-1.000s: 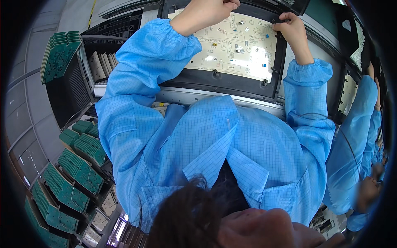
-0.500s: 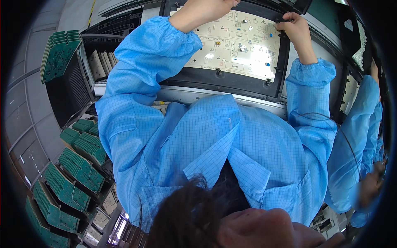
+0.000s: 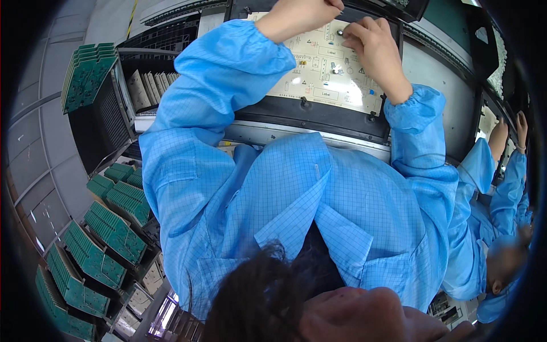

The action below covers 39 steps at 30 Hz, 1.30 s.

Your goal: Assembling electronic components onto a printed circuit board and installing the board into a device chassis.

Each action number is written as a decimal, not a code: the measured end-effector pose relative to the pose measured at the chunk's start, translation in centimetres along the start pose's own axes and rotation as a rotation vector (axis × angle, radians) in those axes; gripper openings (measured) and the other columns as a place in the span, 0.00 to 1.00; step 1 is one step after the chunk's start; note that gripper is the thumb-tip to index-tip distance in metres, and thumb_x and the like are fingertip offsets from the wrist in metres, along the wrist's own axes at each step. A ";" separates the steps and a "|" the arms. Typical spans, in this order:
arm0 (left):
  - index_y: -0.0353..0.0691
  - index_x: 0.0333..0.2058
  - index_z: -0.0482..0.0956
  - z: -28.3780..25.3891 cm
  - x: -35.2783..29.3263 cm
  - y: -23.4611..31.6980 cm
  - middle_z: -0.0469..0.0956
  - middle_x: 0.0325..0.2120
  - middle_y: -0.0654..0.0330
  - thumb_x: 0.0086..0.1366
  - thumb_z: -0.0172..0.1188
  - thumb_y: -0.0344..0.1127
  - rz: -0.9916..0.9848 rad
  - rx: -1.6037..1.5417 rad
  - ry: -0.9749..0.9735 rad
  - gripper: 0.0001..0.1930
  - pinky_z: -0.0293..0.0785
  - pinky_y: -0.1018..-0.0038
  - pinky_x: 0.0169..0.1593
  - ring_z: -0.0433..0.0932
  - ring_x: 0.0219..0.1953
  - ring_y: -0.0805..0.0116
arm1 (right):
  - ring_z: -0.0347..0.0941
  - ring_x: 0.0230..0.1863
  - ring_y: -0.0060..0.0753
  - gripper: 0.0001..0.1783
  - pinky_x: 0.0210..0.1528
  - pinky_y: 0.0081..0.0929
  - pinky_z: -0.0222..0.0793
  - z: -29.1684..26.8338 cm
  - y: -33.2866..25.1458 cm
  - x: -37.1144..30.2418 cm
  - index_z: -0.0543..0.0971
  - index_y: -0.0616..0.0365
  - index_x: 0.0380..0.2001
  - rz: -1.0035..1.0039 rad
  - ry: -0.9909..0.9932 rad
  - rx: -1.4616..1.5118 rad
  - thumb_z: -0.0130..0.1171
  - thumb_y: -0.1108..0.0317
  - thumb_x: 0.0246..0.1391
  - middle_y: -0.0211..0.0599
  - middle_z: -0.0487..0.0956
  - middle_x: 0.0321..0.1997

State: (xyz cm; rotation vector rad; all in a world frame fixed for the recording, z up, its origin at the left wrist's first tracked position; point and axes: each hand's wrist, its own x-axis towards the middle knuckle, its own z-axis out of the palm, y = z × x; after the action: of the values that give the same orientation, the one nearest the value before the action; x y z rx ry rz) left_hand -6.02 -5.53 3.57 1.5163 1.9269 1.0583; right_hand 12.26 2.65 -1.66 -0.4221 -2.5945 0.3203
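Note:
A cream circuit board (image 3: 290,85) with printed outlines and several small parts lies in a black frame (image 3: 336,117) in front of me. My left hand (image 3: 299,17) is over its far left part, thumb and fingers drawn together at the picture's upper edge; whatever they pinch is hidden. Above the board's right half, my right hand (image 3: 377,54) has its fingers curled down beside a small dark round capacitor (image 3: 340,32) standing on the board. I cannot make out anything between those fingertips. A blue part (image 3: 371,92) sits near the board's right edge.
A metal rail (image 3: 319,134) runs along the near side of the frame. At left stand green circuit boards (image 3: 88,80) in a rack and pale boards (image 3: 148,88) in a box. More green boards (image 3: 94,251) fill racks lower left. A co-worker's blue sleeve (image 3: 478,165) is at right.
My right hand has moved left from the frame's right edge to over the board, its fingers by the capacitor. My left hand shifts slightly right. The co-worker's arms have moved.

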 end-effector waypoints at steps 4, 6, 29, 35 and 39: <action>0.30 0.30 0.84 2.8 1.2 -0.3 0.82 0.24 0.45 0.54 0.62 0.28 0.053 -0.002 0.031 0.08 0.77 0.68 0.35 0.83 0.29 0.56 | 0.68 0.42 0.44 0.09 0.46 0.38 0.68 0.0 0.6 -0.5 0.81 0.56 0.35 -0.001 -0.029 0.031 0.66 0.70 0.49 0.35 0.77 0.35; 0.30 0.30 0.84 4.1 1.7 -0.5 0.82 0.25 0.44 0.52 0.61 0.27 0.083 -0.009 -0.019 0.08 0.77 0.66 0.37 0.83 0.30 0.52 | 0.70 0.38 0.46 0.07 0.44 0.37 0.69 -0.6 1.8 -0.7 0.79 0.58 0.36 0.085 0.028 0.139 0.62 0.72 0.53 0.38 0.77 0.33; 0.29 0.23 0.81 9.5 1.9 3.7 0.78 0.24 0.38 0.50 0.58 0.25 0.268 0.577 0.064 0.05 0.75 0.55 0.37 0.80 0.32 0.41 | 0.74 0.32 0.18 0.09 0.38 0.18 0.70 -3.1 7.2 -7.2 0.84 0.60 0.40 0.711 0.440 0.503 0.60 0.66 0.61 0.31 0.84 0.33; 0.28 0.22 0.80 10.2 3.1 0.1 0.78 0.24 0.36 0.51 0.60 0.25 0.227 0.228 -0.068 0.05 0.75 0.54 0.38 0.80 0.33 0.41 | 0.76 0.33 0.20 0.11 0.37 0.17 0.70 -3.4 6.2 -5.7 0.84 0.64 0.39 0.744 0.324 0.569 0.63 0.68 0.58 0.32 0.84 0.33; 0.28 0.31 0.79 7.6 0.6 1.1 0.80 0.29 0.43 0.53 0.58 0.23 0.251 0.398 -0.161 0.06 0.78 0.59 0.43 0.81 0.38 0.45 | 0.79 0.33 0.22 0.12 0.37 0.22 0.75 -3.7 6.5 -4.4 0.84 0.64 0.40 0.725 0.112 0.626 0.64 0.68 0.55 0.34 0.85 0.32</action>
State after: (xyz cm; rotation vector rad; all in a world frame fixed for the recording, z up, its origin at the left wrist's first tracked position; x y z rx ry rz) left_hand 0.18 -2.72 -0.04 2.0364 1.9474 0.6419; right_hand 19.30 7.63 -2.35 -1.0787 -1.9889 1.2559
